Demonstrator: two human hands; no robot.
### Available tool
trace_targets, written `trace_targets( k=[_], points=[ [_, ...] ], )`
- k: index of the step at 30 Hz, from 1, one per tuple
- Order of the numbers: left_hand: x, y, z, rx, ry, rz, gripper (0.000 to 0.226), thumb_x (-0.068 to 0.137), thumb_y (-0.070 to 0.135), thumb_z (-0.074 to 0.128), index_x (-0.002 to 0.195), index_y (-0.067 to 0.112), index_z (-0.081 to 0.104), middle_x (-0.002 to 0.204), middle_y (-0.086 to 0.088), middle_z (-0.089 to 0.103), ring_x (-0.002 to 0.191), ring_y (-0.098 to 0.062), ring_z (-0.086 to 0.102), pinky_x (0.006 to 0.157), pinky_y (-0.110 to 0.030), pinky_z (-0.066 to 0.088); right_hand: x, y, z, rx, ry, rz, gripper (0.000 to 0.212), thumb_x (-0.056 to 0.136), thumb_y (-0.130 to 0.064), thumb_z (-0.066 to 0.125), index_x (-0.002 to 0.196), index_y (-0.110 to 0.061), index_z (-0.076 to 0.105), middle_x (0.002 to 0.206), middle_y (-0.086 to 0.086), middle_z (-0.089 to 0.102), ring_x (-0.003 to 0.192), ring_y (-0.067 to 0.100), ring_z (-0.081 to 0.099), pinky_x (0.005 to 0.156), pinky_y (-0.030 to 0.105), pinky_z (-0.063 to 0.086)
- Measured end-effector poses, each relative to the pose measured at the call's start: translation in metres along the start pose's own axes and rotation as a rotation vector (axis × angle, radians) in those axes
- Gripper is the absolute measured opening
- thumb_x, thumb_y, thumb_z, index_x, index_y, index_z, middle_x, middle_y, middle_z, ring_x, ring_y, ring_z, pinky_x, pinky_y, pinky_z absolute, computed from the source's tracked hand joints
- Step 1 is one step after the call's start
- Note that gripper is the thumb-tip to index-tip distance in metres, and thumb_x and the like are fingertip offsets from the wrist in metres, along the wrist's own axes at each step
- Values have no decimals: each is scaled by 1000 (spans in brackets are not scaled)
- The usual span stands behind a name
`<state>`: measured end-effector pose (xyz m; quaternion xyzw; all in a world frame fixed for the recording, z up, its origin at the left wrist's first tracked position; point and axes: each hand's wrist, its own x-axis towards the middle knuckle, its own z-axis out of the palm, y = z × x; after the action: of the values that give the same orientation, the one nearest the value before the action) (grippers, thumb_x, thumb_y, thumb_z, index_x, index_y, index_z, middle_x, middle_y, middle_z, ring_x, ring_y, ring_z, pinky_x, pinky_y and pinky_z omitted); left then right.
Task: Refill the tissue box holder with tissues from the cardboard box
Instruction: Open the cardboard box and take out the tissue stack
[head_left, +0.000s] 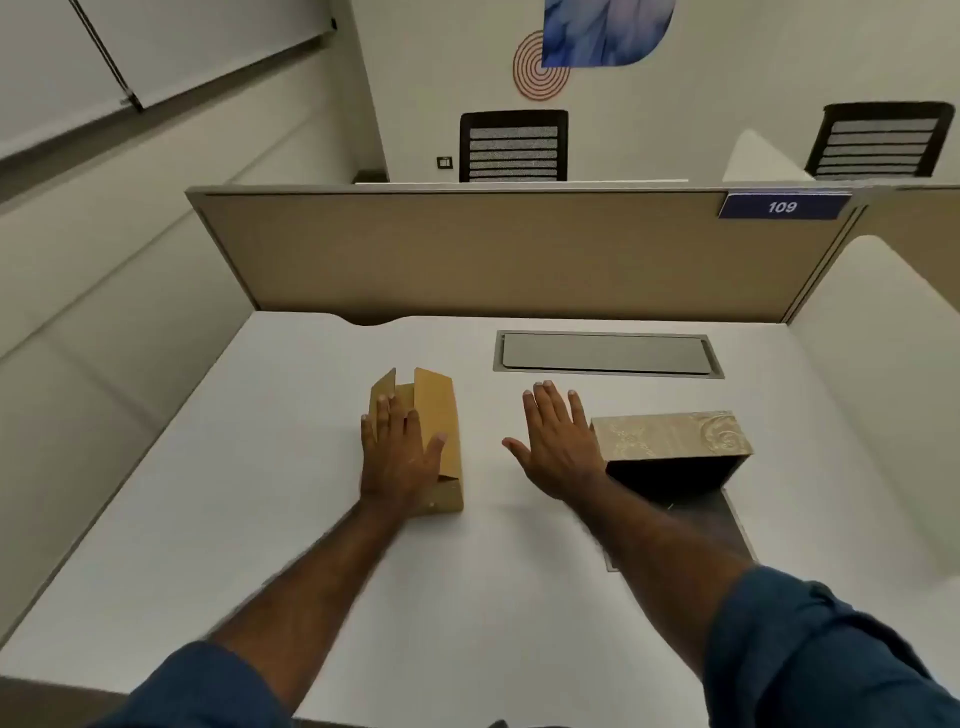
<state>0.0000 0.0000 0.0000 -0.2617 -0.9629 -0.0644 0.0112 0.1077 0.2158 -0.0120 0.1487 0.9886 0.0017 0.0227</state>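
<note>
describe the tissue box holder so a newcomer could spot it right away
On the white desk, look right of the right hand, nearer than the grey hatch. The tissue box holder has a beige embossed swirl pattern and a dark open side facing you, unlike the plain brown cardboard box.

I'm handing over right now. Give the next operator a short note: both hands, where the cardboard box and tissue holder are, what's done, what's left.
Left hand: open, flat on the cardboard box, whose far flaps stand open.
Right hand: open, fingers spread, holding nothing, just left of the tissue box holder.
Holder sits on the desk, right of the box, dark open side facing the person; looks empty.
Done: flaps open. No tissues visible yet.
Left: pull tissues out, load the holder.
</note>
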Motion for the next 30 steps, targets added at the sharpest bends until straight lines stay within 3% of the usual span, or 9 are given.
trace_targets(
  k=[6, 10, 17, 21, 24, 30],
  points=[
    [-6, -10, 14, -16, -76, 43, 74, 105, 59, 23, 160, 9, 32, 174, -15, 11, 161, -32, 1, 130, -53, 4, 6, -32, 15, 61, -53, 53, 84, 110, -66, 14, 173, -12, 4, 182, 12, -2, 168, 30, -8, 133, 57, -2],
    [-7, -17, 15, -99, -51, 77, 61, 109, 48, 28, 156, 10, 41, 172, -16, 18, 161, -33, 10, 130, -53, 12, 15, -60, 17, 225, -12, 91, 77, 111, -63, 19, 173, -16, 17, 182, 9, 10, 168, 28, 4, 135, 55, 5],
    [0, -37, 15, -245, 6, 76, 48, 108, 32, 42, 148, 6, 50, 170, -14, 27, 159, -35, 21, 126, -52, 21, 23, -115, 18, 456, 143, 84, 76, 107, -69, 39, 162, -17, 44, 171, 8, 41, 156, 28, 41, 127, 48, 33],
    [0, -62, 13, -286, 60, 90, 46, 102, 27, 56, 142, 5, 58, 164, -15, 39, 152, -37, 36, 122, -53, 35, 28, -144, 15, 530, 191, 125, 78, 104, -70, 45, 159, -16, 48, 169, 9, 46, 153, 29, 46, 124, 48, 39],
    [2, -82, 10, -253, 87, 78, 41, 101, 20, 58, 140, 5, 61, 164, -14, 41, 152, -36, 37, 120, -52, 39, 33, -160, 13, 531, 203, 136, 82, 99, -73, 50, 158, -17, 49, 169, 9, 44, 154, 29, 44, 123, 49, 39],
    [3, -126, 9, -216, 163, 85, 40, 94, 14, 66, 133, 4, 63, 156, -21, 49, 145, -40, 45, 115, -56, 42, 37, -181, 10, 593, 219, 228, 67, 102, -45, 65, 158, -13, 48, 166, 10, 48, 151, 30, 47, 122, 49, 42]
  ],
)
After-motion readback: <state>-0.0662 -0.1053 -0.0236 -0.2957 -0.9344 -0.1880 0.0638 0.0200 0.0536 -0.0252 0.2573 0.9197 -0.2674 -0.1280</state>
